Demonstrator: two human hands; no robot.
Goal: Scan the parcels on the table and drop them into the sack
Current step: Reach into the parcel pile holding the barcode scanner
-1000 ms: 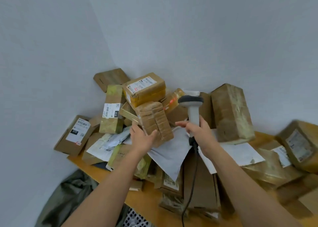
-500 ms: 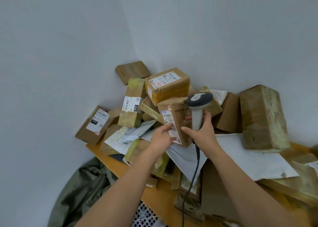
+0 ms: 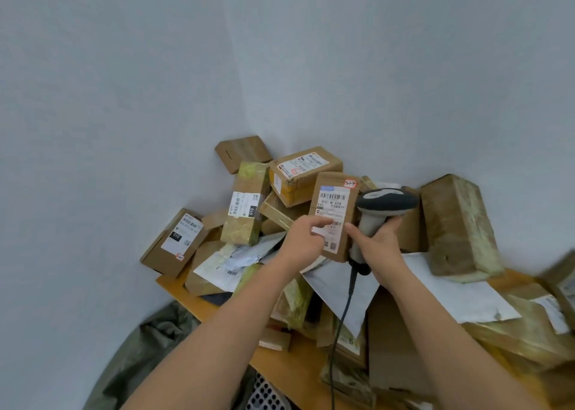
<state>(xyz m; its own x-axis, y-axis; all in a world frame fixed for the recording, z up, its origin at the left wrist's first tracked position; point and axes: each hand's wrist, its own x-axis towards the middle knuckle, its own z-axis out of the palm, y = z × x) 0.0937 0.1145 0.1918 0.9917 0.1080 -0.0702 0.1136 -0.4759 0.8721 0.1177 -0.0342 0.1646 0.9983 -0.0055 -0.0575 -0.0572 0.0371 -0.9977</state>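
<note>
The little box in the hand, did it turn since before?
Yes. The small box in the left hand has turned: its label now faces the camera, upright against the pile's yellow-taped box, beside the scanner.

The held parcel (image 3: 334,213) has a white label reading "501E- M1 A218". Black tags reading "010" mark the tall taped box (image 3: 245,204) and the left leaning box (image 3: 174,241).

Matt cardboard parcel (image 3: 334,217) — glossy plastic scanner (image 3: 384,204)
</note>
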